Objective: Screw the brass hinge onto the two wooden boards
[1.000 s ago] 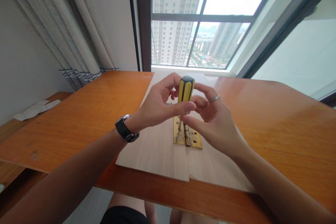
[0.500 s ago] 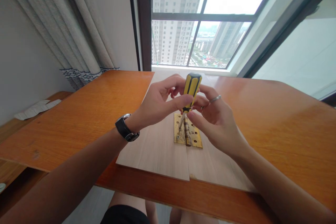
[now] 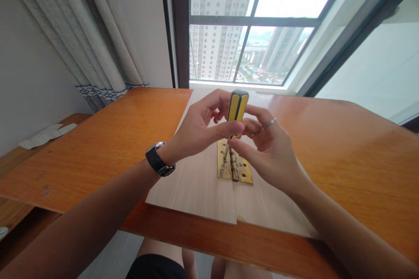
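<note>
Screwdriver (image 3: 237, 105) at frame centre: ribbed yellow-and-black handle close to upright, thin steel shaft slanting down and left to the left leaf of the hinge (image 3: 242, 173). The left hand (image 3: 199, 133), with a black watch (image 3: 159, 165) on its wrist, pinches the handle's lower end between thumb and curled fingers. The right hand (image 3: 271, 154), wearing a plain metal ring (image 3: 271, 122), closes its fingertips on the handle from the other side. The hinge is flat brass, rectangular, with round screw holes and a barrel knuckle down its middle. It lies across the seam of two pale, matte, wood-grain boards (image 3: 196, 187). The boards rest on a glossy orange wooden table (image 3: 114, 139). A pleated grey curtain (image 3: 98, 35) hangs at upper left.
</note>
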{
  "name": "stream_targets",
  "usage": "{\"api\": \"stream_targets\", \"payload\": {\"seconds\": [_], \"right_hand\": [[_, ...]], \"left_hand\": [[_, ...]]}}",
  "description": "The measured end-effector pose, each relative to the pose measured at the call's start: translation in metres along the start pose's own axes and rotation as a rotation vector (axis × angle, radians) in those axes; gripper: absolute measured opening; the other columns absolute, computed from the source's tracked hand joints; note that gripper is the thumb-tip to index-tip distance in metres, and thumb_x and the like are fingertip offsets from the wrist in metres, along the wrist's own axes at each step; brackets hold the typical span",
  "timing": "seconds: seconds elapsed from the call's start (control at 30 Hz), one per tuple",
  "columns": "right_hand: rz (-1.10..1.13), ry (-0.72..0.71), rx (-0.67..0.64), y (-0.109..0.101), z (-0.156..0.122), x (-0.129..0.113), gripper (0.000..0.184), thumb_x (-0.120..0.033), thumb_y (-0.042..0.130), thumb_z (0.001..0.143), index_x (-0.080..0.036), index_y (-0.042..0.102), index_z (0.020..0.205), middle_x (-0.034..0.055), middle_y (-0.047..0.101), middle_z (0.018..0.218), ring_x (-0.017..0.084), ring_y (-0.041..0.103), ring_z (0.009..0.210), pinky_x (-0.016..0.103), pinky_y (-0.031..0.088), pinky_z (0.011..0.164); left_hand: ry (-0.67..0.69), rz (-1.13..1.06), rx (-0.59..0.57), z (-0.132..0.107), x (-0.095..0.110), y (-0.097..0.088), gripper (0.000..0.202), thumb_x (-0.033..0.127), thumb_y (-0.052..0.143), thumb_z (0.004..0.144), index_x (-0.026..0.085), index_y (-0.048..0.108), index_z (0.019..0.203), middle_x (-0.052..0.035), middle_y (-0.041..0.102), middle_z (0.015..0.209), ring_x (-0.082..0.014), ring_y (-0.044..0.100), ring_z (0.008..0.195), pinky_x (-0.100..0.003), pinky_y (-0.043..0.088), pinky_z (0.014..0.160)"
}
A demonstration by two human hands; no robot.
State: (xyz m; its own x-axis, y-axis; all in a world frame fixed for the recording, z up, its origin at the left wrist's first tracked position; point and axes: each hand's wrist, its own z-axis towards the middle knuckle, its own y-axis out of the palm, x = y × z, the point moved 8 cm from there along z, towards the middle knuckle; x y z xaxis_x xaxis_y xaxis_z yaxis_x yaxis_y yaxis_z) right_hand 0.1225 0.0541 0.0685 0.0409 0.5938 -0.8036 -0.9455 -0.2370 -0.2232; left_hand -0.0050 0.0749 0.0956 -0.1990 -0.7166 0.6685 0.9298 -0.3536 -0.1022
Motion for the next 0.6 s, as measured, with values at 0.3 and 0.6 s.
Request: {"api": "stream_targets", "payload": {"seconds": [0.3, 0.6], "right_hand": [[0.003, 0.011, -0.013, -0.001, -0.0021, 0.0022, 0.042, -0.022, 0.064, 0.094, -0.031, 0.05, 0.132, 0.0, 0.066, 0.09, 0.02, 0.063, 0.088, 0.042, 0.05, 0.09], [0.092, 0.056, -0.106, 0.0057, -0.0035, 0.0004, 0.05, -0.029, 0.069, 0.093, -0.036, 0.046, 0.136, -0.0015, 0.065, 0.087, 0.02, 0.062, 0.083, 0.039, 0.052, 0.082]], "left_hand": [[-0.029, 0.033, -0.015, -0.0009, 0.0024, 0.0009, 0.027, 0.047, 0.072, 0.089, 0.022, 0.068, 0.097, -0.001, 0.057, 0.086, -0.0151, 0.054, 0.079, -0.029, 0.048, 0.071], [0.041, 0.025, 0.005, 0.0, 0.0068, 0.0026, 0.039, 0.049, 0.085, 0.078, 0.022, 0.059, 0.091, 0.0016, 0.051, 0.084, -0.0117, 0.047, 0.073, -0.026, 0.043, 0.065]]}}
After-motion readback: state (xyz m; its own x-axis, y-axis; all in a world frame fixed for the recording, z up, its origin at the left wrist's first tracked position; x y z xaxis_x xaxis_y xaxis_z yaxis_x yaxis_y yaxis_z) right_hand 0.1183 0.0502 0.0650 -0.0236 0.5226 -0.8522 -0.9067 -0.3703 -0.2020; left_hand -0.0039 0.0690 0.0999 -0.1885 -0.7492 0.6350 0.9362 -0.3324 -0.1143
